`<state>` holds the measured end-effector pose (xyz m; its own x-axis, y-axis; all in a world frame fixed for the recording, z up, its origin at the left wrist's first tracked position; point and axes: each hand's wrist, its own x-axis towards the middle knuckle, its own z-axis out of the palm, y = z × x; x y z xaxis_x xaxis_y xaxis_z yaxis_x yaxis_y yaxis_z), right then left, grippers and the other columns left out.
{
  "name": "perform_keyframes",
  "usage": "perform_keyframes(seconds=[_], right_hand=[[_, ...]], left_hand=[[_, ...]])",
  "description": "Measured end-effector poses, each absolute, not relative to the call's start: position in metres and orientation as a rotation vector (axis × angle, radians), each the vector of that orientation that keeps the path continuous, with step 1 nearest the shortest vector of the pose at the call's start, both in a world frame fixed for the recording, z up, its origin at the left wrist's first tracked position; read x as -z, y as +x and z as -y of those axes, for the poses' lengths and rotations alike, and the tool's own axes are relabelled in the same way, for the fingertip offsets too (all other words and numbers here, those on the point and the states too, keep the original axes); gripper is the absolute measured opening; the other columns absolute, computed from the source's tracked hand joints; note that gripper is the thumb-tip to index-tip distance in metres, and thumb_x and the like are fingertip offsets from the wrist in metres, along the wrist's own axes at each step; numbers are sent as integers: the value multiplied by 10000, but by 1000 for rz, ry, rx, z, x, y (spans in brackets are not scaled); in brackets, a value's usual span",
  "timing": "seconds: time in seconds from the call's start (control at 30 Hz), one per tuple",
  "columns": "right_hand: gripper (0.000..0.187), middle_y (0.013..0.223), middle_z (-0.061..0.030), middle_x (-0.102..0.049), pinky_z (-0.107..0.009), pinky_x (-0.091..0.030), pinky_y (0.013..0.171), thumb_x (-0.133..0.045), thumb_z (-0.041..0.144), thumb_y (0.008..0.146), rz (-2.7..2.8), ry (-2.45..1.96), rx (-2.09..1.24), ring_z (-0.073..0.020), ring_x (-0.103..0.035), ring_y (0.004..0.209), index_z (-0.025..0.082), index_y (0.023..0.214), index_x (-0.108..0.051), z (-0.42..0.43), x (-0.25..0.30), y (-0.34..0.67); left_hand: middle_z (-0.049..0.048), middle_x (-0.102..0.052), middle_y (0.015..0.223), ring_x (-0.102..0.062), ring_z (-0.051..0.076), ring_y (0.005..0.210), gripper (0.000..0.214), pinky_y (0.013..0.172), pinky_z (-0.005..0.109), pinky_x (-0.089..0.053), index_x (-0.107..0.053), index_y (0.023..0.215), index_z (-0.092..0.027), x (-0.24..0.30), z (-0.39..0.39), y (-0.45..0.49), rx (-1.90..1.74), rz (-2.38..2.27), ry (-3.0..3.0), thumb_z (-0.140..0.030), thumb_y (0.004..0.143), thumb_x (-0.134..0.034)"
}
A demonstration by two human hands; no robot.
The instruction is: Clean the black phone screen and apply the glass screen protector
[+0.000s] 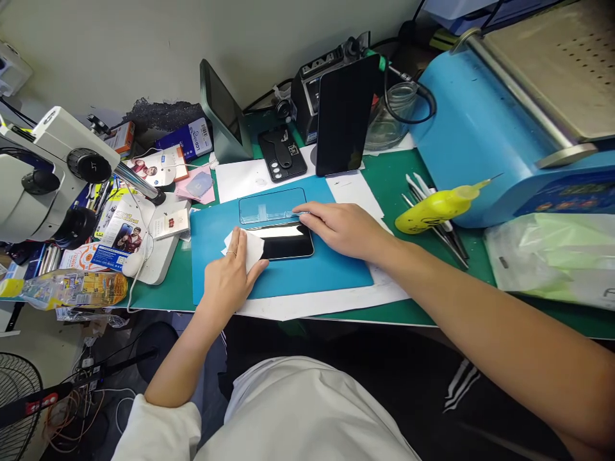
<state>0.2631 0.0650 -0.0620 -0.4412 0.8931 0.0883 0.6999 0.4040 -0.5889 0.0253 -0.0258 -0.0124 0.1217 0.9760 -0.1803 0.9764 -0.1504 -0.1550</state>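
Observation:
A black phone (286, 240) lies screen up on a blue mat (312, 272) in the middle of the bench. My left hand (229, 276) presses a white wipe (250, 246) onto the phone's left end, fingers closed over the wipe. My right hand (339, 228) rests palm down at the phone's right end, fingers curled against its upper right edge. Just behind the phone, a clear screen protector (272, 205) lies flat on the mat.
A microscope (45, 173) stands at the left beside product boxes (122, 234). A yellow squeeze bottle (439, 208) and tweezers (439, 218) lie right of the mat. A blue laminating machine (485, 121) fills the right. A dark tablet (343, 115) and soldering station (312, 80) stand behind.

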Motion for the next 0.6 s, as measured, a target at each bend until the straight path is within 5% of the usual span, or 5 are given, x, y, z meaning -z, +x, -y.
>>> perform_keyframes(seconds=[0.27,0.6], right_hand=[[506,1297,-86,-747,-446,-548,909,-340,461,1044,2283,-1359,-689,-312,-708,1140,217,1334,-675,-65,62,263],[476,1254,-64,-767,-419,-562,876,-372,472,1035,2276,-1335,-646,-293,-725,1104,241,1287,-704,-66,62,263]], left_hand=[[209,-351,1658,-757,264,828,748,621,388,-577,-339,1609,-69,14,53,22,373,-2003,2386,-583,1082,-207],[127,-601,1505,-538,362,1339,543,1093,517,-482,-603,1404,-146,15,26,5,-28,-1862,2622,-528,1065,-417]])
